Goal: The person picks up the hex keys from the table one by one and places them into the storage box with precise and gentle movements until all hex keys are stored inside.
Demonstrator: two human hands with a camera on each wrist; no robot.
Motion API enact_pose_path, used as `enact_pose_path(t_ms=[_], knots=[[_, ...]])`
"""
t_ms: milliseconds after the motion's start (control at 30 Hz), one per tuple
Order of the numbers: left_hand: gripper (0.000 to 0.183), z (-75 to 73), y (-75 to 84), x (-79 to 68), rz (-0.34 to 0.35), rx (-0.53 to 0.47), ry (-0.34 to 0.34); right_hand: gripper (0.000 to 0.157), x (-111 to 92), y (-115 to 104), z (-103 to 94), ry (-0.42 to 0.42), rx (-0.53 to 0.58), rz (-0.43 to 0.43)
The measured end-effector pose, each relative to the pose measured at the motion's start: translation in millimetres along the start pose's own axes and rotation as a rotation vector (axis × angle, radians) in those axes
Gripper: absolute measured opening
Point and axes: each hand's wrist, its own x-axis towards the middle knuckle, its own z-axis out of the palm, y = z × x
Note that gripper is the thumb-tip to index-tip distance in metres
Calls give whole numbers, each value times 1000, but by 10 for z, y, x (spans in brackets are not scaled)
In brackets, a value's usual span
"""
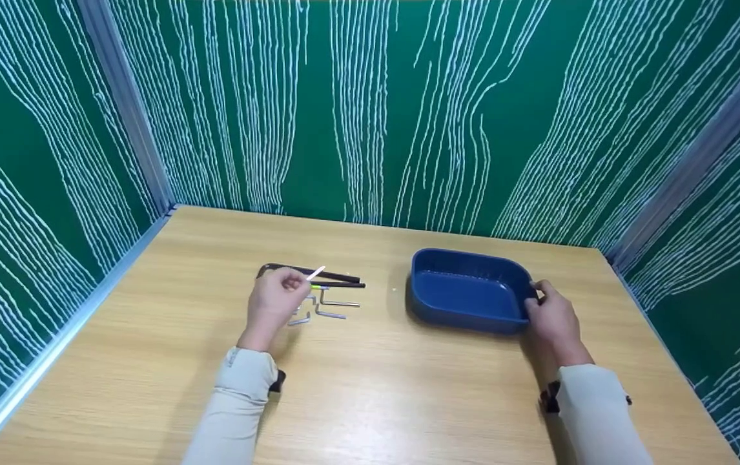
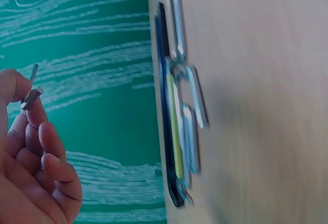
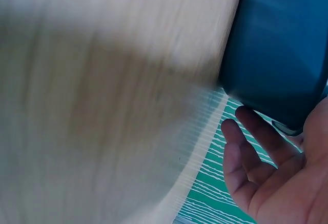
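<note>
Left hand (image 1: 273, 303) pinches a slim, bent silver metal rod (image 1: 316, 273) at its fingertips, above the pale wooden desk (image 1: 370, 400), near loose L-shaped silver metal rods (image 1: 341, 304); right hand (image 1: 554, 316) grips the near-right rim of a dark-blue rectangular tray (image 1: 463, 297)

Your right hand (image 3: 289, 180) grips the bin (image 3: 277, 49) at its end. Left lies the table (image 3: 102, 106), beyond it the green wall (image 3: 209, 188).

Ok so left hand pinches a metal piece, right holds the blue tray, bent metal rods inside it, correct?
Not inside: the head view shows the bent metal rods on the table, left of the blue tray. The rest stands: left hand pinches a metal piece, right hand holds the tray.
</note>
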Motion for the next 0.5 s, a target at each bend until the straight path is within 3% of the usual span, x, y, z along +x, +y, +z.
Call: enact_pose_path(t_ms=[500], knots=[[8,387,527,49,59,-115,-88,46,-38,-16,-17,-41,76,63]])
